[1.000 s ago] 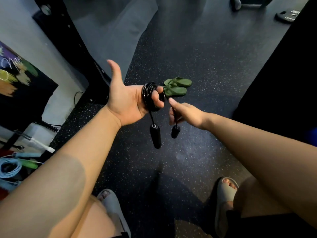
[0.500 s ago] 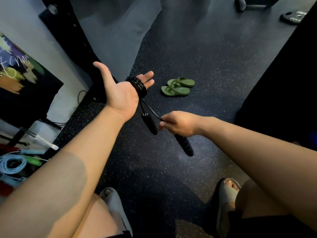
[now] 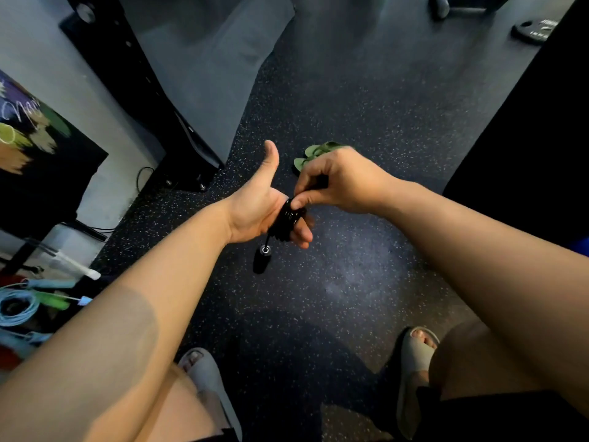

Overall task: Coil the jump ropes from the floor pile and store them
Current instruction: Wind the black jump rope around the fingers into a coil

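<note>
A black jump rope (image 3: 287,223) is coiled in several turns round the fingers of my left hand (image 3: 255,205), which is held palm up with the thumb raised. One black handle (image 3: 262,260) hangs on a short length of cord below that hand. My right hand (image 3: 344,180) is right above the coil. It grips the other black handle (image 3: 320,183), mostly hidden in its curled fingers, and its thumb touches the top of the coil.
Green flip-flops (image 3: 314,153) lie on the speckled dark floor just beyond my hands. A coiled light blue rope (image 3: 16,306) and a green handle (image 3: 52,301) sit at the left edge. A black rack upright (image 3: 153,100) stands at the left, a weight plate (image 3: 534,28) far right.
My right hand has risen from below the left hand to just above the coil, bringing its handle with it. The loose cord between the hands is gone.
</note>
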A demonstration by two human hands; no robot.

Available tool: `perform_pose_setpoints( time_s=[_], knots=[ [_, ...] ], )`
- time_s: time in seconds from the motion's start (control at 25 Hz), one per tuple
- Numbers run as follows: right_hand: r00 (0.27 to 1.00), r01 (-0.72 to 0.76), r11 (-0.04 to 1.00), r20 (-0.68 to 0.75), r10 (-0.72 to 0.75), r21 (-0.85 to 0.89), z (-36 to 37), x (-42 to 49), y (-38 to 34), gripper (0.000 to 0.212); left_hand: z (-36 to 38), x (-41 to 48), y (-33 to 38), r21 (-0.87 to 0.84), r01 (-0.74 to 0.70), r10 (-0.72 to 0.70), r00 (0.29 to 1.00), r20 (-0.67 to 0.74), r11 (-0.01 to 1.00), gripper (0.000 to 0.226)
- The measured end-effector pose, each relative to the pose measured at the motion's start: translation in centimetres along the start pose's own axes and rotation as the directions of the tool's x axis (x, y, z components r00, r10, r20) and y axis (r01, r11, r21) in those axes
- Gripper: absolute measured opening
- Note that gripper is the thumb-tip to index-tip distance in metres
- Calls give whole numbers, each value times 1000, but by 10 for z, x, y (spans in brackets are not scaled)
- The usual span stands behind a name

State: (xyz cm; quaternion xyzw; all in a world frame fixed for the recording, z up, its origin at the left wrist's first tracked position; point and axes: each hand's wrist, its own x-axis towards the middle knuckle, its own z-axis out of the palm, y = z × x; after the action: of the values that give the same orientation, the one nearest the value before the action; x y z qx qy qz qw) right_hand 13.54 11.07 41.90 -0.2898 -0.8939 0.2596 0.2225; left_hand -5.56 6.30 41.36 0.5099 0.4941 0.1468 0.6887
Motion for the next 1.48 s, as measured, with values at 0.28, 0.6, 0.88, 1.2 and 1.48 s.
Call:
perform_pose_setpoints(
  time_s=[0.28,0.6,0.88,1.2,1.48],
  knots=[
    [987,-152,872,28,157,466,13,-6,7,47,4,-4,14,-173,-76,89,993,72,982,128],
    [966,-246,586,145,215,772,24,-4,7,23,5,-6,14,-91,-129,109,974,-197,987,119],
    [962,-130,692,-78,260,710,38,19,-11,28,-1,-11,14,38,-204,175,717,-675,978,106],
    [997,-74,966,19,72,247,68,55,-53,37,-52,-75,-8,65,-119,134,793,-595,991,69],
    [988,-153,773,79,132,615,162,101,-110,19,-116,-178,-89,-183,-274,159,865,-476,944,38]
  ],
)
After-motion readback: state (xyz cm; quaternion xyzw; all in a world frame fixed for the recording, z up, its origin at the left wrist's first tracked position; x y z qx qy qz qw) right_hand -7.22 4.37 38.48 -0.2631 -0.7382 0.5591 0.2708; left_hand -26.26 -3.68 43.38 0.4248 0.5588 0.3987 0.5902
